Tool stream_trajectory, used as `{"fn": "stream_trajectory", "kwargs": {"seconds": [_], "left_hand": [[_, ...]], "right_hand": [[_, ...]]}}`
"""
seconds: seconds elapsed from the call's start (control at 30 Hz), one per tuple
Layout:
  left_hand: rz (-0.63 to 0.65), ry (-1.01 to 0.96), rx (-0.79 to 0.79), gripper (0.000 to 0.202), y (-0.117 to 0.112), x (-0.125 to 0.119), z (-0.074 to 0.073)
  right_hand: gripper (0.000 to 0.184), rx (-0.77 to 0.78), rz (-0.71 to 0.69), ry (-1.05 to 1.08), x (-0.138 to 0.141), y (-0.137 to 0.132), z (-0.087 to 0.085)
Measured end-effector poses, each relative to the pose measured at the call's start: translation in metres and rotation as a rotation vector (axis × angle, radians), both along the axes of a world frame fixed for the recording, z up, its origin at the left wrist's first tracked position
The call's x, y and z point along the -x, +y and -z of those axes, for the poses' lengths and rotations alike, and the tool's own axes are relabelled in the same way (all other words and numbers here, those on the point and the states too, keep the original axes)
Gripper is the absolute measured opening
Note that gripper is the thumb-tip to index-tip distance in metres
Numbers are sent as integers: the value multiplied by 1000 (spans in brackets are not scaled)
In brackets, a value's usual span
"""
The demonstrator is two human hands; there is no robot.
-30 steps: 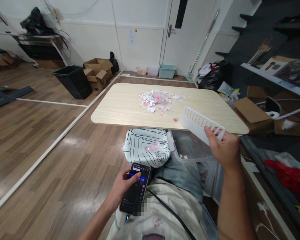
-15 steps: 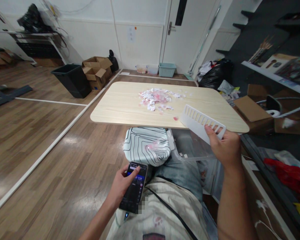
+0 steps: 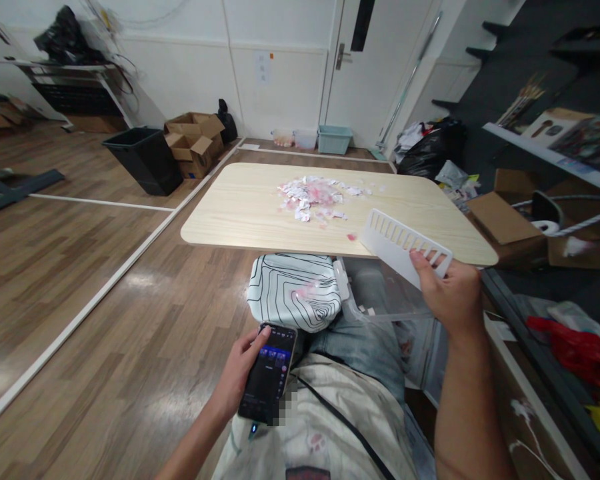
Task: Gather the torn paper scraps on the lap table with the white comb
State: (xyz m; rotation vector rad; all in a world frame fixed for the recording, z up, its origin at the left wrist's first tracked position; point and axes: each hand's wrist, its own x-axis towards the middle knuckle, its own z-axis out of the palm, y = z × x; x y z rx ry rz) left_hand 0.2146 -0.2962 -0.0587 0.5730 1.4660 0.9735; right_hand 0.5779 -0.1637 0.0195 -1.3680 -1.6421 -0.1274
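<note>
My left hand (image 3: 243, 367) is closed around a smartphone (image 3: 267, 380) with a lit, dark screen, held over my lap; the thumb rests near the top of the screen. In my right hand (image 3: 450, 290) is a white plastic scraper (image 3: 393, 250) with a row of slots along its upper side. The scraper tilts over the near right edge of the pale wooden table (image 3: 220, 213). A heap of torn white and pink paper scraps (image 3: 313, 195) lies mid-table, and one pink scrap (image 3: 351, 237) lies near the scraper's left end.
Below the table's near edge are a light blue patterned cushion (image 3: 295, 293) and a clear plastic box (image 3: 385, 300) with a few scraps inside. A black bin (image 3: 145, 160) and cardboard boxes (image 3: 195, 143) stand at the left. An open carton (image 3: 510, 213) and a shelf (image 3: 555, 157) are at the right.
My left thumb has slid up and left across the phone, and the screen's content has shifted. My right hand and the scraper stay put.
</note>
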Motion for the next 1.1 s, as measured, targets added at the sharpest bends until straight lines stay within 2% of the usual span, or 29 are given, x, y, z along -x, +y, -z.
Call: {"fn": "stream_trajectory", "kwargs": {"seconds": [0.17,0.5,0.97,1.1], "left_hand": [[-10,-23,11,92,2,-2,0],[6,-12,-4,81,4,-4,9],[-31,17,6,97,1,-3,2],[-6,62,-41,89,-5,3,12]], "right_hand": [[34,10,-19,-10,-1,0,0],[43,31,-41,8,3,-8,-1],[37,-44,-49,-20,5,-5,1],[35,-28,-38,-46,5,-6,-2]]}}
